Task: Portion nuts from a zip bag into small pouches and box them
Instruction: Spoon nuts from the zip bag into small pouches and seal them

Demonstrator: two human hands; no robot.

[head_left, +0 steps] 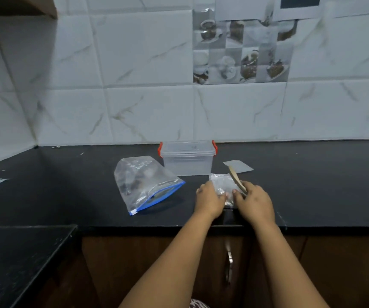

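Near the counter's (312, 196) front edge, my left hand (209, 200) pinches one side of the pouch (222, 185), while my right hand (255, 202) pinches the other side with a wooden scoop (237, 178) tucked in its fingers. I judge sealing comes next: press the mouth flat, nuts kept low. Zip bag (143, 183) lies left, the box (188, 158) behind, toward the wall.

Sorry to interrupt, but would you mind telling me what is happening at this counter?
A person is working on a small clear pouch on the black counter: the left hand holds one side, and the right hand holds the other along with a wooden spoon. The large zip bag lies beside a lidded plastic box.
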